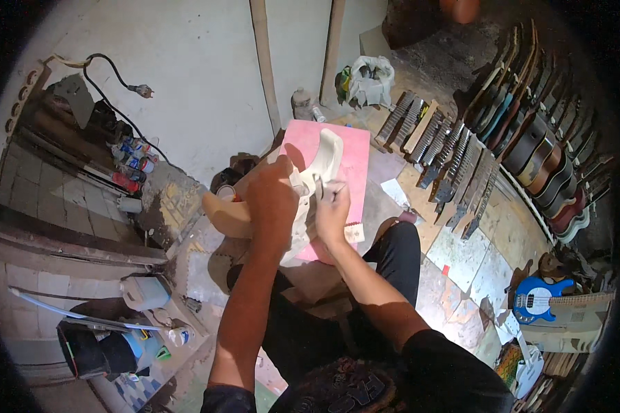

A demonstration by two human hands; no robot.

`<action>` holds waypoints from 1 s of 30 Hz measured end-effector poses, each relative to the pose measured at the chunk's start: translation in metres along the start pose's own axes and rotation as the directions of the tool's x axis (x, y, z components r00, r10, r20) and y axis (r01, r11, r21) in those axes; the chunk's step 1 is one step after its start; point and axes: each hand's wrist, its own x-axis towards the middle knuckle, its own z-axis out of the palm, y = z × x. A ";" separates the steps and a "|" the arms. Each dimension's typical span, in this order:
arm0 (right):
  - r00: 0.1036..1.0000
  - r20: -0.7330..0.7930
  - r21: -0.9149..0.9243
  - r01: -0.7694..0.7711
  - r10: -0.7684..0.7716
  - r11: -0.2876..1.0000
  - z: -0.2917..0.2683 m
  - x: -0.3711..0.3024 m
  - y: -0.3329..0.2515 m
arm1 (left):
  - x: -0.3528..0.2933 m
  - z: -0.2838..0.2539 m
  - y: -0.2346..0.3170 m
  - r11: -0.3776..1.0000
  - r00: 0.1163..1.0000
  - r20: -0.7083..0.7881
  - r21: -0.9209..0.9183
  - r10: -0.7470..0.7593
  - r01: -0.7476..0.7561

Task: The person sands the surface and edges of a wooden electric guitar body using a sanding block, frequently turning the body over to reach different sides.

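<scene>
A pale, unpainted wooden guitar body (pixel 327 157) with curved horns is held tilted above my lap, in front of a pink board (pixel 355 153). My left hand (pixel 272 196) is closed over the middle of the body, between its two horns. My right hand (pixel 333 206) is closed at the body's right side, beside the upper horn. Its fingers pinch a small thing I cannot make out. A small pale piece with a toothed edge (pixel 353 233) lies on the pink board just below my right hand.
Several guitar necks (pixel 437 144) lie in a row on the floor at right, with guitars (pixel 541 162) racked beyond. A blue bass guitar (pixel 536 301) is at far right. A white plastic bag (pixel 370 81) stands by the wall. Left are a black bucket (pixel 89 351) and a plastic canister (pixel 146 292).
</scene>
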 end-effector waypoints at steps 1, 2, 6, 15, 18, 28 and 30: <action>0.978 0.112 0.065 -0.185 0.177 0.981 -0.007 -0.003 0.001 | -0.002 -0.003 -0.001 1.000 1.000 0.008 -0.030 0.005 -0.004; 0.976 0.129 0.054 -0.181 0.173 0.982 -0.012 0.006 0.006 | -0.001 -0.005 -0.001 0.998 1.000 0.017 -0.060 0.010 -0.009; 0.986 0.040 -0.003 -0.162 0.162 0.987 -0.009 0.005 -0.016 | -0.001 -0.002 -0.006 1.000 0.999 0.034 -0.020 -0.001 0.002; 0.978 0.130 0.113 -0.181 0.166 0.977 -0.011 -0.010 0.010 | 0.003 0.001 0.001 0.999 1.000 -0.004 0.037 0.028 -0.028; 0.957 0.188 -0.037 -0.217 0.220 0.976 -0.021 0.017 -0.007 | -0.001 -0.009 -0.004 0.998 0.998 -0.024 0.012 0.055 -0.054; 0.922 0.388 -0.009 0.003 0.000 1.000 -0.069 0.003 -0.028 | 0.005 0.006 -0.018 0.997 0.995 -0.056 -0.007 0.078 -0.078; 0.809 0.570 -0.234 0.326 -0.142 0.916 -0.075 0.017 -0.028 | 0.006 0.003 -0.012 0.997 0.996 -0.036 0.004 0.079 -0.079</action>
